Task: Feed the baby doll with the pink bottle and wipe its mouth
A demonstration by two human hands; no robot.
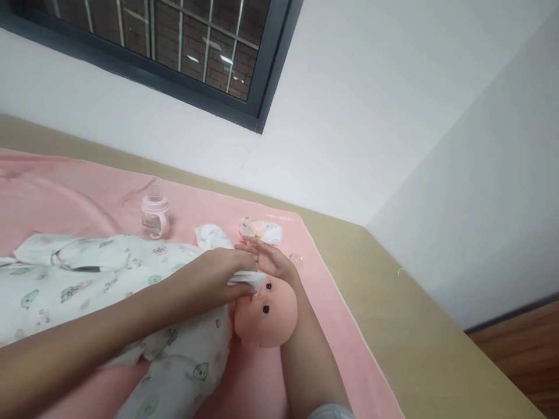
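Observation:
A baby doll (279, 326) lies on its back in white clothes (183, 349) with a green and pink print, its bald head toward the right. My left hand (222, 267) reaches across its chest and pinches a white tissue (248, 279) against the face, beside the mouth. Behind the far side of the head is my right hand (271, 259), palm turned up, fingers stretched out and partly hidden by the left hand. My right forearm passes along the crown of the head. Just beyond the right fingertips sits a small printed tissue pack (262, 230).
A pink baby bottle (155, 218) with a handle stands upright past the clothes. A small clear object (297, 259) rests right of my right wrist. The pink blanket (336, 326) covers a tan tabletop (393, 314), which borders a white wall and a barred window (174, 46).

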